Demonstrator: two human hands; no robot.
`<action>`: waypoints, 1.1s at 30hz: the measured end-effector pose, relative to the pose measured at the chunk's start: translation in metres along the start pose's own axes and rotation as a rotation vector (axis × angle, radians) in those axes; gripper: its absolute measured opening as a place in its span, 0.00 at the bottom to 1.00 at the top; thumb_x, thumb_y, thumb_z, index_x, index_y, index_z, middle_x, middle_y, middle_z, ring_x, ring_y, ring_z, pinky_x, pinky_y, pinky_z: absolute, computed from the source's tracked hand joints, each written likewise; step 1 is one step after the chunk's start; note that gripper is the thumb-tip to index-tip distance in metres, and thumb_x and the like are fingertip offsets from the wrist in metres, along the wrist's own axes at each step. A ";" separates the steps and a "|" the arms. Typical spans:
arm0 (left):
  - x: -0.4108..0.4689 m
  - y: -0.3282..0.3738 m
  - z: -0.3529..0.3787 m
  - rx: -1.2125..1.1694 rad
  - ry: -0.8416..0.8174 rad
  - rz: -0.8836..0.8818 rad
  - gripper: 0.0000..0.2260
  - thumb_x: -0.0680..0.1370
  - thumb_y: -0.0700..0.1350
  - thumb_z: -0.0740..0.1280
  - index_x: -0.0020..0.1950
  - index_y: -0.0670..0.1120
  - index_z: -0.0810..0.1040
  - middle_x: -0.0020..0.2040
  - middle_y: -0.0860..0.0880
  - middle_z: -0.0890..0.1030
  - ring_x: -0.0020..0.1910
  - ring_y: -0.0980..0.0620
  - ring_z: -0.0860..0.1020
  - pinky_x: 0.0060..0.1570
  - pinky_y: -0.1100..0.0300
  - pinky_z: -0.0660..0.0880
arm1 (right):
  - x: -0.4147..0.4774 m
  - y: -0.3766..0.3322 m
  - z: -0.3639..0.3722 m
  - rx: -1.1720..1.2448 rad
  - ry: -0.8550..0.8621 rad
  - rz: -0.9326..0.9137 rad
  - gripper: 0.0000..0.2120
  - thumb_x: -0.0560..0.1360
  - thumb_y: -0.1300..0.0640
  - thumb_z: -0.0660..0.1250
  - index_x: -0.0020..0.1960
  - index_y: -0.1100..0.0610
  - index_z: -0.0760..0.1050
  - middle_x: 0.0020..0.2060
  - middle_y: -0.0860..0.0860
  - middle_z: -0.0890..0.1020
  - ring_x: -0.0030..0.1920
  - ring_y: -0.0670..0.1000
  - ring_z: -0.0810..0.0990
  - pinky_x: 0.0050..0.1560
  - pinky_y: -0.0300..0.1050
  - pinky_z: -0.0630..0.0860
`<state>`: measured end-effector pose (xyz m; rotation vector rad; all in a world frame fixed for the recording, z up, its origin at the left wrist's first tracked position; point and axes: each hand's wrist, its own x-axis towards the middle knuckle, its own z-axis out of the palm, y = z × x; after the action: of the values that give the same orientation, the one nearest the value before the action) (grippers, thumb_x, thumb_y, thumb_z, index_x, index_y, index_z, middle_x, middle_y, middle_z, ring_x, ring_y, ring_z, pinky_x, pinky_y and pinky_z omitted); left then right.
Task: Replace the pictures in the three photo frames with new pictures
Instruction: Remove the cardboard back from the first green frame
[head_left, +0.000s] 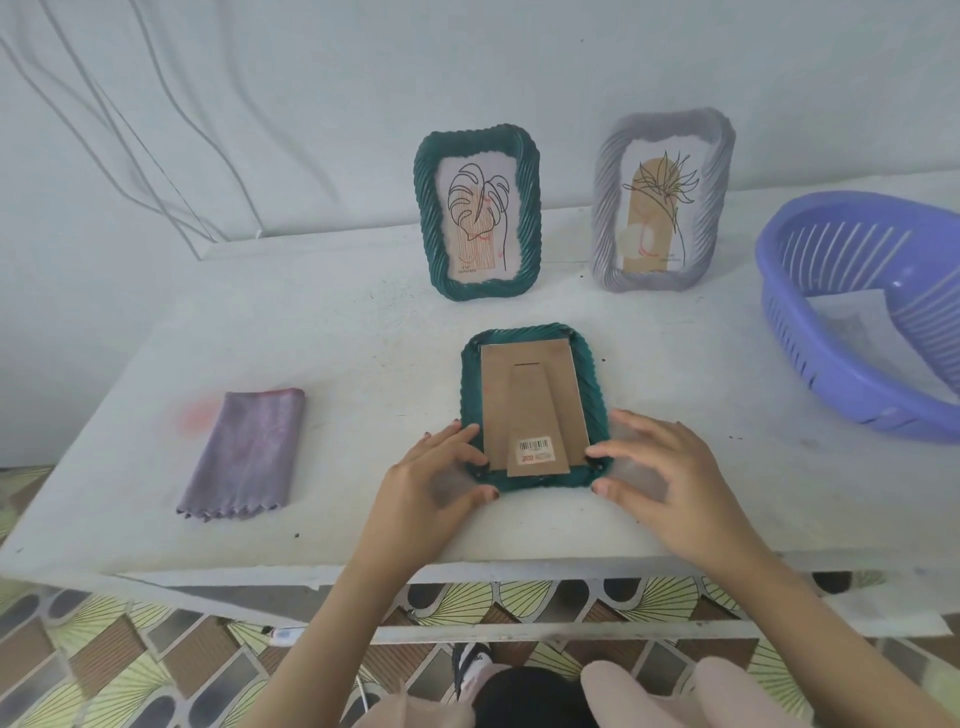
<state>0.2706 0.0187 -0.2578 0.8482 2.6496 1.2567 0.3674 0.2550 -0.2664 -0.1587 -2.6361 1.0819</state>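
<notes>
Working the first of three frames. Green frame (535, 405) lies face down on the table (363, 338), centre of the picture, cardboard back (530, 395) up with its stand flap and barcode sticker toward me. My left hand (436, 478) sits at the lower left corner, right hand (654, 467) at the lower right; fingers spread and loose, fingertips touching the rim, nothing gripped. The back is still seated, so the old picture is still inside.

Next, I think: turn the small corner tabs aside, then lift the back out from the bottom edge. Needs fingertip force, frame held flat.

Second green frame (478, 213) and grey frame (665, 202) stand upright behind, old pictures still in. Blue basket (852, 312) at right; can't tell if the new pictures are in it. Cloth (244, 452) at left.
</notes>
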 end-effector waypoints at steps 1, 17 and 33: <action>0.000 0.000 -0.001 0.007 -0.003 0.000 0.14 0.68 0.45 0.76 0.44 0.61 0.76 0.63 0.58 0.74 0.68 0.61 0.67 0.63 0.80 0.55 | 0.001 -0.001 0.000 -0.018 -0.008 -0.001 0.12 0.67 0.44 0.67 0.51 0.38 0.77 0.62 0.41 0.71 0.62 0.45 0.68 0.64 0.46 0.56; 0.002 -0.001 0.000 0.016 -0.079 0.030 0.09 0.69 0.48 0.69 0.49 0.56 0.78 0.63 0.59 0.71 0.69 0.63 0.62 0.64 0.78 0.54 | 0.006 -0.006 0.001 -0.310 -0.172 -0.027 0.14 0.70 0.38 0.48 0.53 0.36 0.65 0.69 0.51 0.67 0.69 0.56 0.61 0.65 0.48 0.49; -0.002 0.001 0.002 0.068 -0.062 0.096 0.09 0.71 0.50 0.67 0.48 0.50 0.82 0.61 0.53 0.74 0.70 0.50 0.64 0.69 0.62 0.60 | 0.002 -0.007 0.006 -0.214 -0.110 -0.036 0.06 0.72 0.48 0.59 0.48 0.39 0.69 0.67 0.53 0.70 0.68 0.57 0.62 0.68 0.57 0.53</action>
<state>0.2731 0.0197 -0.2592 1.0190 2.6458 1.1457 0.3639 0.2464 -0.2645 -0.0975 -2.8388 0.8172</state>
